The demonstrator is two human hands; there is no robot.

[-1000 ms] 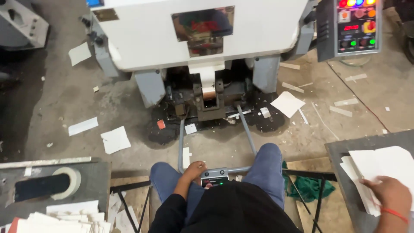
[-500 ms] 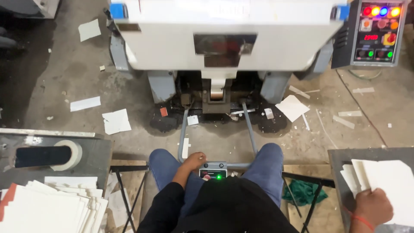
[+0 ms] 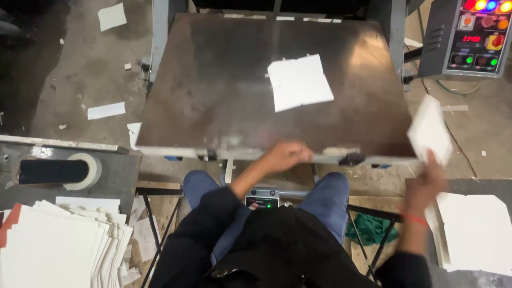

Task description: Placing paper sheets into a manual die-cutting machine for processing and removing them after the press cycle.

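At the far left a fanned stack of white cut sheets (image 3: 64, 250) lay on a grey side table, with a roll of tape (image 3: 80, 170) just behind it. Loose white scraps (image 3: 106, 110) dotted the dusty concrete floor. In the middle, a broad, dull steel plate (image 3: 224, 96) filled the view, smooth and faintly reflective, with one white die-cut sheet (image 3: 300, 82) lying flat on it right of centre. The left hand (image 3: 285, 154) rested at the plate's near edge, fingers curled loosely, apart from that sheet and gripping nothing that could be seen. Below it a small box with a green light (image 3: 265, 198) sat between the knees. To the right, the right hand (image 3: 429, 184) was raised and closed on a blurred white blank (image 3: 429, 130), tilted in the air beside the plate's corner. Under it lay another pile of white blanks (image 3: 474, 232). At the upper right stood a grey control panel (image 3: 469, 34) with round coloured lamps and a red numeric display.
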